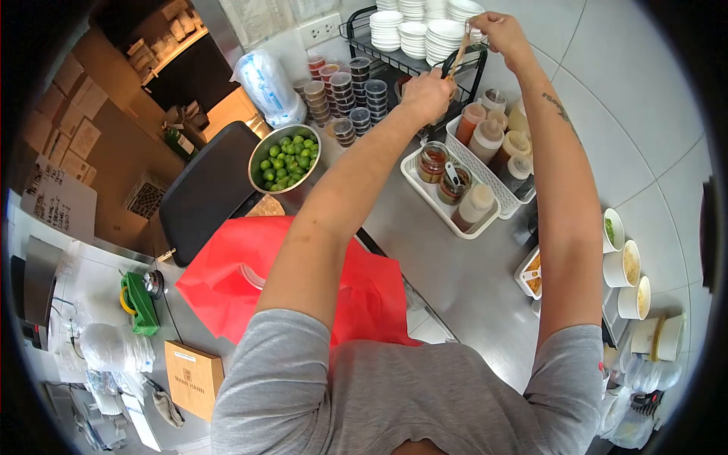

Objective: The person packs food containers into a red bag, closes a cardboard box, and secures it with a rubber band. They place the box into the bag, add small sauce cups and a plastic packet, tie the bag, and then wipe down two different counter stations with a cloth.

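Both my arms reach to the back of the steel counter. My left hand (pixel 428 97) is closed in front of the black wire rack (pixel 485 76), around something with a black part that juts up past the fingers. A thin tan strip (pixel 459 54) rises from that hand. My right hand (pixel 500 34) pinches near the strip's upper end, beside stacked white cups (pixel 446 36) on the rack. What exactly the strip is, I cannot make out. Just below the hands, squeeze bottles (pixel 485 140) stand in a white basket (pixel 504 208). Sauce jars (pixel 433 161) sit in the white tray (pixel 474 230).
Stacked lidded sauce cups (pixel 341 89) and a metal bowl of green limes (pixel 288 161) stand at left. Red fabric (pixel 227 265) lies near my left arm. White tubs (pixel 622 265) line the right. A wooden box (pixel 193 379) is at lower left.
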A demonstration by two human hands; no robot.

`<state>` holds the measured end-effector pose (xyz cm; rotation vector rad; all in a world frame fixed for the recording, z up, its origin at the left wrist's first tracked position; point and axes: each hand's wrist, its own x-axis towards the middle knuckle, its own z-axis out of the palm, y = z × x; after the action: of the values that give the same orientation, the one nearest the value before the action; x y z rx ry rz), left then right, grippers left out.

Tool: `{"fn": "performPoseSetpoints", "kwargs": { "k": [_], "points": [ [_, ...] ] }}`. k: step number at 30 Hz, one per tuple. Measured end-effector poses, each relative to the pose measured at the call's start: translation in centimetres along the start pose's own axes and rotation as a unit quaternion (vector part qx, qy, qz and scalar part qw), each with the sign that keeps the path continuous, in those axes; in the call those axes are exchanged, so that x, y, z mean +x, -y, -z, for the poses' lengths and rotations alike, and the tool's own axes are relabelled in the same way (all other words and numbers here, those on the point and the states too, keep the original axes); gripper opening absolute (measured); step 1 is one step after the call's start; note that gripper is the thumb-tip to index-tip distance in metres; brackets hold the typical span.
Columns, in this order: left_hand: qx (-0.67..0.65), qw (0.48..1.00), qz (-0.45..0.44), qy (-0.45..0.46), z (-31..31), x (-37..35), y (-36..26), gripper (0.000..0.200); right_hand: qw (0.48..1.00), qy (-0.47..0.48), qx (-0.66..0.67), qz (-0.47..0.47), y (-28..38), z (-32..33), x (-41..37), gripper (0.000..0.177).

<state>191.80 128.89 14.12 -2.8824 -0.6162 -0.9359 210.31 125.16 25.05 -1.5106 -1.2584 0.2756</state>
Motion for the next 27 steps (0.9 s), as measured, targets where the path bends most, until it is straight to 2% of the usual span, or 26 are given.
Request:
{"fn": "performPoseSetpoints", "kwargs": {
  "k": [3,4,5,7,10,13,16,19,22,23,26,27],
  "points": [
    [-0.162,0.983,0.069,-0.06,1.0,1.3,0.1,0.014,1.0,0.025,-0.004,0.009,0.6,1.1,1.5,0.026],
    [-0.228,0.959,0.09,-0.145,1.8,2.1,0.0,0.016,0.999,0.049,-0.018,0.007,1.0,1.4,1.7,0.031],
    [-0.271,0.935,0.119,-0.194,2.8,3.0,0.0,0.019,0.997,0.071,-0.031,0.006,1.5,1.7,1.9,0.037],
    [-0.263,0.893,0.063,-0.36,4.1,5.5,0.9,0.017,0.995,0.104,0.007,0.01,3.6,1.9,0.4,0.034],
    [-0.379,0.886,0.054,-0.26,5.9,7.6,1.6,0.018,0.988,0.141,0.066,0.015,5.5,1.1,-2.2,0.023],
    [-0.465,0.863,0.134,-0.148,7.1,7.4,0.9,0.018,0.984,0.157,0.084,0.004,5.3,1.1,-2.3,0.019],
    [-0.558,0.802,0.177,-0.116,7.9,5.9,0.6,0.013,0.981,0.159,0.114,-0.017,4.4,1.3,-2.0,0.018],
    [-0.557,0.8,0.207,-0.083,8.0,4.5,0.9,0.014,0.98,0.154,0.119,-0.042,3.6,1.3,-2.0,0.018],
    [-0.58,0.775,0.23,-0.098,8.3,3.7,1.8,0.014,0.976,0.168,0.127,-0.064,3.0,1.1,-2.0,0.019],
    [-0.562,0.787,0.236,-0.099,8.3,3.4,2.0,0.014,0.973,0.177,0.133,-0.07,3.0,1.0,-2.0,0.019],
    [-0.502,0.818,0.261,-0.099,8.7,2.5,2.7,0.015,0.989,0.085,0.098,-0.075,2.8,0.6,-1.7,0.019],
    [-0.503,0.819,0.256,-0.102,8.5,2.1,3.1,0.016,0.987,0.091,0.101,-0.086,3.1,0.3,-1.8,0.02]
  ]
}}
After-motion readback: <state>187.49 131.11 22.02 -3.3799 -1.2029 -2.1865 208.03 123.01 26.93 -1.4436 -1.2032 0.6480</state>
